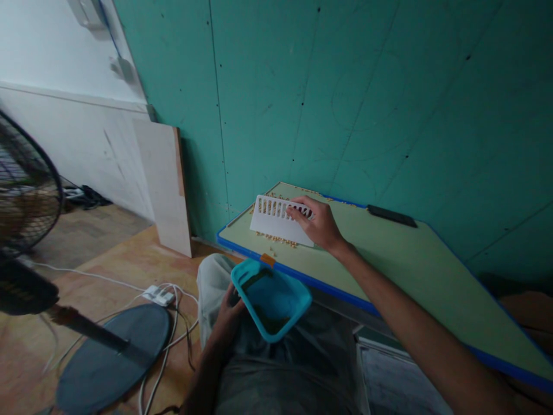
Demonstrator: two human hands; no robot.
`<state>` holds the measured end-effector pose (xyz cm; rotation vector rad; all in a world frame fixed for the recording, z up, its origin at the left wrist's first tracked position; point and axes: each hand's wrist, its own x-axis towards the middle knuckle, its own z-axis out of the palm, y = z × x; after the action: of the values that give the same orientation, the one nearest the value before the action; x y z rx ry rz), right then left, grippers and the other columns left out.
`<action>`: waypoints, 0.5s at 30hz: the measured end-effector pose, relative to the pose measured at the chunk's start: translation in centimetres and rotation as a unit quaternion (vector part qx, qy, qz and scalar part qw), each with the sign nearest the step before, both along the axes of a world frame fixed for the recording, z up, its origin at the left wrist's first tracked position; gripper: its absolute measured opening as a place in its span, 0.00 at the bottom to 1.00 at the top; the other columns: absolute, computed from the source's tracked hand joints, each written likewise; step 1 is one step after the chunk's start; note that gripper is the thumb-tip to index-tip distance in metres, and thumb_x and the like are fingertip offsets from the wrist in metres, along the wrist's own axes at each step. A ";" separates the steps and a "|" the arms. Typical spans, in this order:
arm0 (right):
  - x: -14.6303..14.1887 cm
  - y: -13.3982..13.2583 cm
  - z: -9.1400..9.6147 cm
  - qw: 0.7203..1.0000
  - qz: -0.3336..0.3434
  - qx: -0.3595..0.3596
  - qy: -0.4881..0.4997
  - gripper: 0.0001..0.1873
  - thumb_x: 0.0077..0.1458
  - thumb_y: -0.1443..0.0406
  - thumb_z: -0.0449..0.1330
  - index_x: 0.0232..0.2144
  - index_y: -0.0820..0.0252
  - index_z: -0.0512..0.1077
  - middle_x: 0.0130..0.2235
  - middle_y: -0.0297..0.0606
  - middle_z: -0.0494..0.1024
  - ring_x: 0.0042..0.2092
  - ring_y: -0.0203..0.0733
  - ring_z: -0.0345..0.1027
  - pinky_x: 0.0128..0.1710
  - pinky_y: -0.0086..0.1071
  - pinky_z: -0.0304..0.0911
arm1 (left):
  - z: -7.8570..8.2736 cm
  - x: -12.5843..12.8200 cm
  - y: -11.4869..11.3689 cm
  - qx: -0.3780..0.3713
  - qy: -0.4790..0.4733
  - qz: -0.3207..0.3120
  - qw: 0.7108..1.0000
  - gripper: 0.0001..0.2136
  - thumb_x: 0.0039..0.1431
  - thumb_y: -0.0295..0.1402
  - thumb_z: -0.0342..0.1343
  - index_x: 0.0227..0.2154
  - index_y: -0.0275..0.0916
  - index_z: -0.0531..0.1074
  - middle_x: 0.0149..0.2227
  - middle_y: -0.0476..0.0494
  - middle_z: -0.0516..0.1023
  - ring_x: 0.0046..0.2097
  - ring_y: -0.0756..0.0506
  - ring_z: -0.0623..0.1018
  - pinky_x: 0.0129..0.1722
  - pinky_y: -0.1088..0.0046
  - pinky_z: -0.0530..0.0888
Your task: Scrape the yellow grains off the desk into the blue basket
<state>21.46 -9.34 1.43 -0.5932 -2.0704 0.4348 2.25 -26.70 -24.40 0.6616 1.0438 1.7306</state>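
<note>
My right hand (318, 223) grips a white slotted plastic plate (279, 226) by its right end. The plate stands tilted on the light green tabletop (380, 253), its row of slots along the top. Small yellowish kernels (280, 239) lie scattered along the plate's lower edge, and more show through the slots and behind it. Below the table's front edge, my left hand (228, 314) holds a turquoise plastic tub (298, 300) by its left side, tilted above my lap. Some of the left fingers are hidden by the tub. What the tub contains is too dark to make out.
An orange piece (267, 260) sits on the table's blue edge above the tub. A dark bar (391, 216) lies at the back edge by the green wall (345, 104). On the left are a standing fan (114, 351), a power strip (159, 295) with cables, and a leaning board (162, 184).
</note>
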 end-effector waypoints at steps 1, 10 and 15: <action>0.0 0.0 0.0 1.000 0.001 0.002 0.001 0.10 0.65 0.57 0.64 0.43 0.55 0.81 0.41 0.40 0.86 0.41 0.46 0.79 0.42 0.37 0.71 | 0.0 0.0 0.0 0.003 0.005 0.002 1.000 0.44 0.48 0.47 0.78 0.68 0.40 0.71 0.62 0.28 0.81 0.62 0.25 0.80 0.56 0.52 0.80; -0.1 0.1 0.0 0.999 0.027 0.025 0.017 0.12 0.65 0.56 0.65 0.42 0.56 0.81 0.40 0.39 0.86 0.39 0.45 0.79 0.40 0.36 0.70 | -0.1 0.0 0.1 -0.012 0.008 0.012 1.000 0.44 0.44 0.47 0.79 0.64 0.40 0.72 0.59 0.30 0.84 0.59 0.26 0.82 0.52 0.56 0.82; -0.1 0.2 -0.1 0.999 0.029 0.034 0.016 0.10 0.65 0.56 0.66 0.42 0.56 0.81 0.39 0.39 0.86 0.39 0.45 0.78 0.39 0.36 0.69 | -1.1 -0.3 0.3 -0.017 0.002 0.005 1.000 0.44 0.46 0.47 0.78 0.66 0.41 0.72 0.60 0.31 0.83 0.61 0.25 0.80 0.54 0.53 0.82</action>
<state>21.34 -9.19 1.34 -0.4835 -2.0677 0.4037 2.00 -26.43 -25.46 0.6403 1.0795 1.7177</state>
